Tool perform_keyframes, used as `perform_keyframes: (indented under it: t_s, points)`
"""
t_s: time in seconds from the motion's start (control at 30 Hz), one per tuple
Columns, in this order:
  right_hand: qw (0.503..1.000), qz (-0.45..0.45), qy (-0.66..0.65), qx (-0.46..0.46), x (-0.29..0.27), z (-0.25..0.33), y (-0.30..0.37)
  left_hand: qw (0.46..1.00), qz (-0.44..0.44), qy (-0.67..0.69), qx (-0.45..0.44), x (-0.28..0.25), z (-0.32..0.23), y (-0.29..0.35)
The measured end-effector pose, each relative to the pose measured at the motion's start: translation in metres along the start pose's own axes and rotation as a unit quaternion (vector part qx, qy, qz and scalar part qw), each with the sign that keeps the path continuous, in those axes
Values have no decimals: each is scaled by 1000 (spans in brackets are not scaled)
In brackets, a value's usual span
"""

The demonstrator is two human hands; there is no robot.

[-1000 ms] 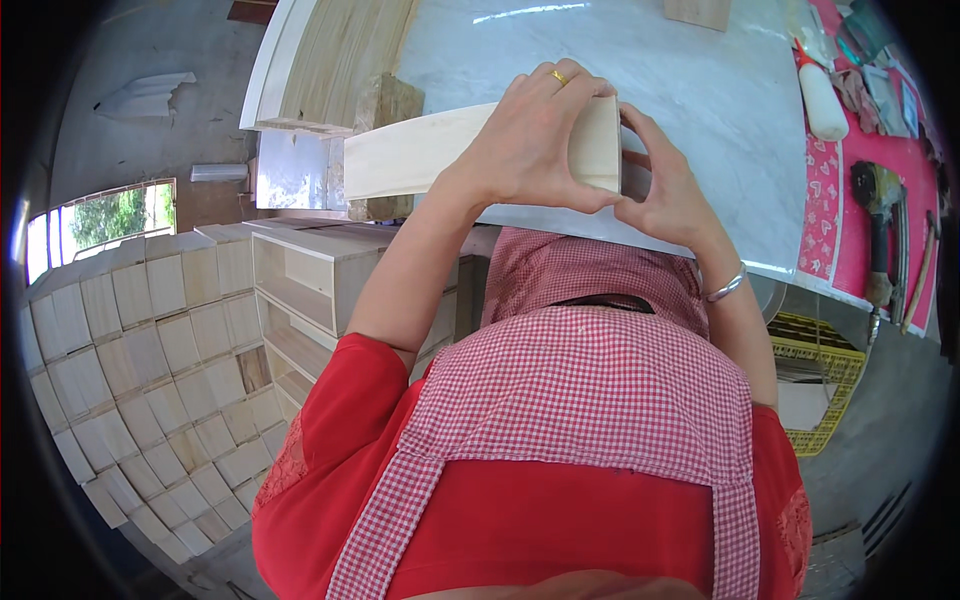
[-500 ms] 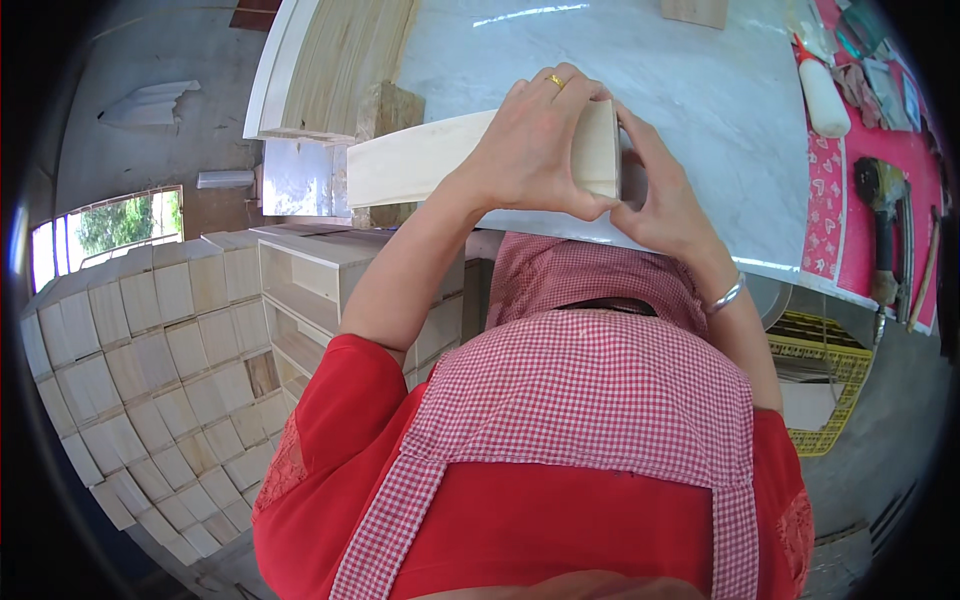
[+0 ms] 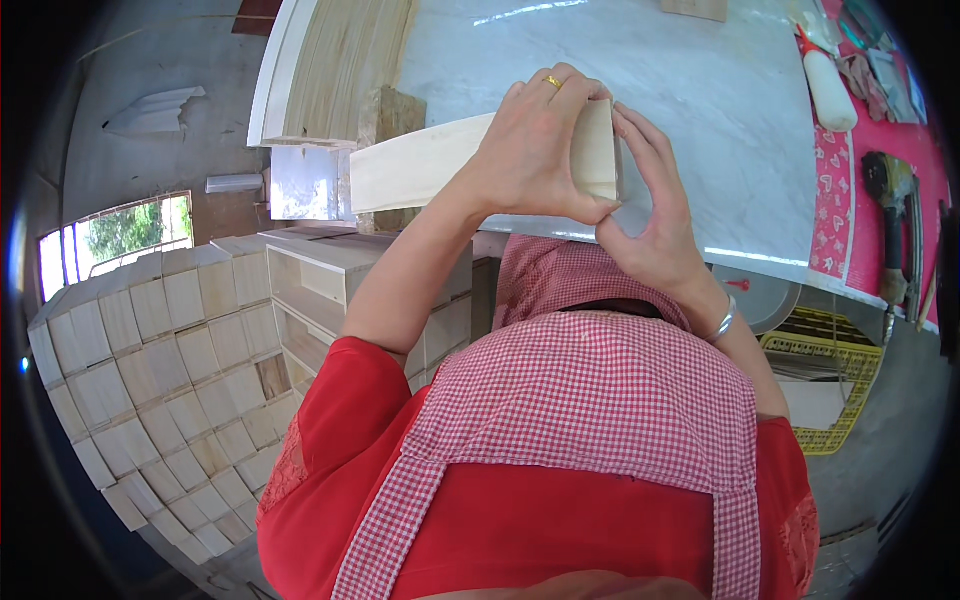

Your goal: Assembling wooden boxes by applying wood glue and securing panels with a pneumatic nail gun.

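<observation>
A long pale wooden piece, like a narrow box or block, lies crosswise over the marble-patterned tabletop. My left hand, with a gold ring, wraps over it near its right end, thumb on the near side and fingers on the far side. At that right end is my right hand, curved around the end with thumb and fingers apart. Its fingertips are at the far corner, and its thumb is beside the near corner. The underside of the piece is hidden.
Stacked pale boards stand at the left of the tabletop, beside a rough wooden block. At right lie a white bottle and a dark-handled tool on pink cloth. Wooden boxes fill the lower left; a yellow crate sits lower right.
My right hand has loosened at the end of the piece: its fingers are straighter and its thumb has shifted slightly left and toward me. My left hand keeps its hold.
</observation>
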State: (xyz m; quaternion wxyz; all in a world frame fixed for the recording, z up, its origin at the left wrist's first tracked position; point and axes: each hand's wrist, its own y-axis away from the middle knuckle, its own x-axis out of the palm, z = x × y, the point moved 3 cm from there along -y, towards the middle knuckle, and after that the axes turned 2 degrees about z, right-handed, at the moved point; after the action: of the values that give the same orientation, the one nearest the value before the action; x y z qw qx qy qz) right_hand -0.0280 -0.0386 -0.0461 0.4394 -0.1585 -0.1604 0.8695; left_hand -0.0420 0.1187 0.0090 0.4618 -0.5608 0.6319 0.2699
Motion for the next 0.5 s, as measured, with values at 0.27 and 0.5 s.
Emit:
perform_keyframes:
  t_s: [0.27,0.5]
  points:
    - [999,5,-29,18,1,-1,8,999,31,-6,-15,-2,-2,-1]
    - [998,52,-2,36,-12,14,44,999,36,-8,-16,-2,-1,-2]
